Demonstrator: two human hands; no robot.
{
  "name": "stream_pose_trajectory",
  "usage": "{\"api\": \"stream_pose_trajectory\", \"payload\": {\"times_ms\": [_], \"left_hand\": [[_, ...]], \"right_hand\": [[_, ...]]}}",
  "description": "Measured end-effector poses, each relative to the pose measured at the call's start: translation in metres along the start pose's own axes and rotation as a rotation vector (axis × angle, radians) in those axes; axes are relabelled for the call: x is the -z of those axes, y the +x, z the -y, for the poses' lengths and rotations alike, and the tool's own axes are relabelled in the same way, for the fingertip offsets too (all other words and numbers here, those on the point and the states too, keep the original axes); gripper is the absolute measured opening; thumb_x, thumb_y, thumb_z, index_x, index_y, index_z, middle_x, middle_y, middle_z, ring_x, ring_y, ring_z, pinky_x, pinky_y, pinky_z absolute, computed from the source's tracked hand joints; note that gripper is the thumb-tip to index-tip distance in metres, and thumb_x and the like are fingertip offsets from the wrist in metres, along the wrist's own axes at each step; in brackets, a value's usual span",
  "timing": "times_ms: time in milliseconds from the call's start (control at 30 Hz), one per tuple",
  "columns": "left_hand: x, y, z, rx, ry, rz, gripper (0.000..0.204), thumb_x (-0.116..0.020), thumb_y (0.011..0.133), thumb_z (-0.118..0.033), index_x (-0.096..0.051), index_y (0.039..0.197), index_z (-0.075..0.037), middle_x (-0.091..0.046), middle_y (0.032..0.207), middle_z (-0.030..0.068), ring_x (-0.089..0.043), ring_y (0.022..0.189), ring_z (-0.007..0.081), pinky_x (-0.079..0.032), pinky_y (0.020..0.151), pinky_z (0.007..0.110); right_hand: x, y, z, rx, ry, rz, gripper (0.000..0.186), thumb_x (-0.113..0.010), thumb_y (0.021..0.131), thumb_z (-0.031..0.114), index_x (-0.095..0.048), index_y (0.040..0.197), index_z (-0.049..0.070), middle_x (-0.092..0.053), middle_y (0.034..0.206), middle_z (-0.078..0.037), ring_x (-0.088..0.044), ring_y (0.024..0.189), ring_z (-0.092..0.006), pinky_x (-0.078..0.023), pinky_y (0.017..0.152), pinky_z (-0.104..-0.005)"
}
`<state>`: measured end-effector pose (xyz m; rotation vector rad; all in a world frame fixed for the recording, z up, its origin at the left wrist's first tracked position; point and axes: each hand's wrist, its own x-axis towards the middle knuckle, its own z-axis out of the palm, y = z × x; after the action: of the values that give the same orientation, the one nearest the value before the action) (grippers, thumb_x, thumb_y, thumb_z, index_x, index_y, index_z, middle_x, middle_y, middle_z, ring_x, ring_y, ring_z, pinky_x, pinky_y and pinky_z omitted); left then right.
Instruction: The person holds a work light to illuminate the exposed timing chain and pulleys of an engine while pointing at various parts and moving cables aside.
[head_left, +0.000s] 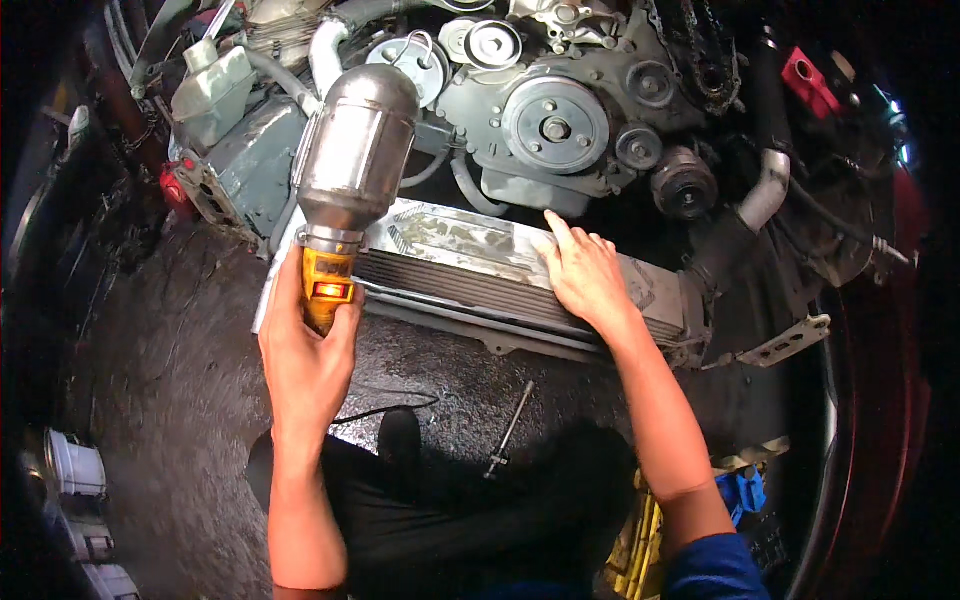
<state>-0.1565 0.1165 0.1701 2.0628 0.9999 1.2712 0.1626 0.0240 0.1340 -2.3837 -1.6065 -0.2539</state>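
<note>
A work lamp with a bulbous metal housing (355,145) and a yellow handle with a lit red switch sits upright in my left hand (310,365), whose fingers wrap round the handle. My right hand (585,275) lies on the top of a silver finned cooler (450,240), fingers extended over its far edge. Behind them is an engine front with pulleys (555,125), hoses and a chain (715,65). The lamp hides part of the engine and of the cooler's left end.
On the dark floor (185,350) lie a long metal tool (512,425) and a black cable (390,408). White buckets (75,463) stand at lower left. Yellow and blue objects (740,490) are at lower right, near my legs. A dark red panel (875,390) runs along the right.
</note>
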Motion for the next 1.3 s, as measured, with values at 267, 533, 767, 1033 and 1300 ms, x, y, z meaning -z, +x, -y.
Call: {"api": "stream_pose_trajectory", "payload": {"times_ms": [267, 533, 767, 1033, 1300], "left_hand": [[-0.005, 0.000, -0.003, -0.004, 0.006, -0.050, 0.068, -0.074, 0.092, 0.000, -0.041, 0.150, 0.012, -0.062, 0.136, 0.0197, -0.060, 0.121, 0.0193, -0.048, 0.103, 0.033], [-0.007, 0.003, -0.003, 0.040, -0.033, -0.071, 0.066, -0.076, 0.091, -0.001, -0.044, 0.148, 0.012, -0.064, 0.132, 0.0192, -0.062, 0.117, 0.0193, -0.050, 0.101, 0.032], [-0.002, 0.009, -0.009, 0.066, -0.066, -0.039, 0.065, -0.076, 0.091, -0.001, -0.044, 0.147, 0.013, -0.063, 0.132, 0.0202, -0.062, 0.118, 0.0205, -0.050, 0.102, 0.034], [0.001, 0.019, 0.002, 0.110, -0.077, 0.037, 0.065, -0.075, 0.091, 0.000, -0.045, 0.147, 0.012, -0.063, 0.130, 0.0187, -0.061, 0.118, 0.0196, -0.049, 0.102, 0.034], [0.001, 0.025, 0.011, 0.116, -0.226, 0.048, 0.065, -0.073, 0.090, 0.004, -0.043, 0.148, 0.010, -0.062, 0.130, 0.0163, -0.061, 0.118, 0.0193, -0.049, 0.102, 0.034]], "right_hand": [[0.003, -0.001, 0.007, -0.143, 0.117, -0.009, 0.061, -0.056, 0.102, 0.043, -0.048, 0.150, 0.006, -0.069, 0.121, -0.023, -0.063, 0.116, -0.0382, -0.042, 0.105, -0.0485], [0.008, 0.000, 0.011, -0.233, 0.163, -0.005, 0.059, -0.058, 0.102, 0.043, -0.048, 0.147, 0.006, -0.068, 0.122, -0.027, -0.062, 0.116, -0.0402, -0.041, 0.106, -0.0481], [0.007, 0.001, 0.013, -0.256, 0.242, -0.022, 0.045, -0.059, 0.102, 0.037, -0.053, 0.138, 0.009, -0.070, 0.115, -0.025, -0.064, 0.113, -0.0398, -0.044, 0.102, -0.0482], [0.014, 0.004, 0.014, -0.318, 0.498, -0.073, 0.036, -0.056, 0.105, 0.036, -0.058, 0.122, 0.004, -0.074, 0.100, -0.019, -0.073, 0.097, -0.0348, -0.053, 0.088, -0.0416], [0.004, 0.004, 0.007, -0.338, 0.451, -0.182, 0.027, -0.064, 0.100, 0.023, -0.049, 0.100, 0.001, -0.065, 0.088, -0.014, -0.062, 0.080, -0.0277, -0.051, 0.079, -0.0387]]}}
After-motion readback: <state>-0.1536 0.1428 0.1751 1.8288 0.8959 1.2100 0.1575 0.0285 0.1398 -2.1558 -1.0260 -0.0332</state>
